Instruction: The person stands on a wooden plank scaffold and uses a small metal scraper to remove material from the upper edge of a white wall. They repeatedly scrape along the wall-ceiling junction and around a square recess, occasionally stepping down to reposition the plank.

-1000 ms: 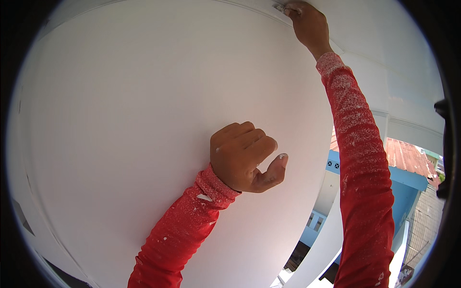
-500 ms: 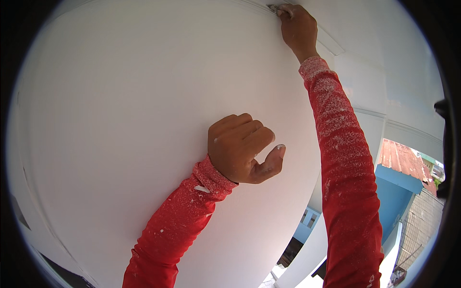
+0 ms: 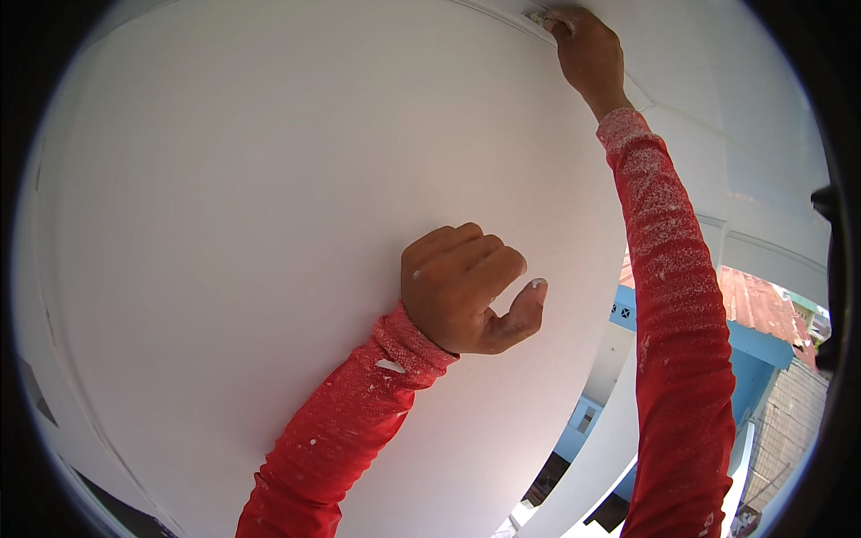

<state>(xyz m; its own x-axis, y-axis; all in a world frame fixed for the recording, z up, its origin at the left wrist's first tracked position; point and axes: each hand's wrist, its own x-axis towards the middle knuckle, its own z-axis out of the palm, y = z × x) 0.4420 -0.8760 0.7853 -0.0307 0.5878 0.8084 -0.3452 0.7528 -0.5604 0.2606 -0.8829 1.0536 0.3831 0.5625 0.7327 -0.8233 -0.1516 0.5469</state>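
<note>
- Rightward along the white moulding, the bare right hand (image 3: pixel 590 58) has shifted since half a second ago, carrying its small grey-white flat piece (image 3: pixel 536 18) with it; the view has shifted slightly too.
- That piece sits high in the view, at or close against the narrow white moulding strip (image 3: pixel 498 15) along the panel's upper edge; actual contact is too small to tell.
- It looks light and thin, probably fairly stiff, though its material cannot be made out; its powdery smears may make it a little slippery. A firm pinch near the end away from the moulding seems the sensible hold.
- The right hand is closed narrowly on it, thumb against the bent fingers.
- The bare left hand (image 3: pixel 462 291) is half open before the smooth, broad white panel (image 3: pixel 251 224): fingers curled, thumb apart from the forefinger, nothing showing in that gap. Its palm is hidden, and whether it touches the panel cannot be told.
- White dust and flecks mark the red fabric left sleeve (image 3: pixel 336 439) and the red fabric right sleeve (image 3: pixel 682 359).
- Beyond, at right, are a rusty-red corrugated roof (image 3: pixel 758 300) and a light-blue wall (image 3: pixel 749 368).
</note>
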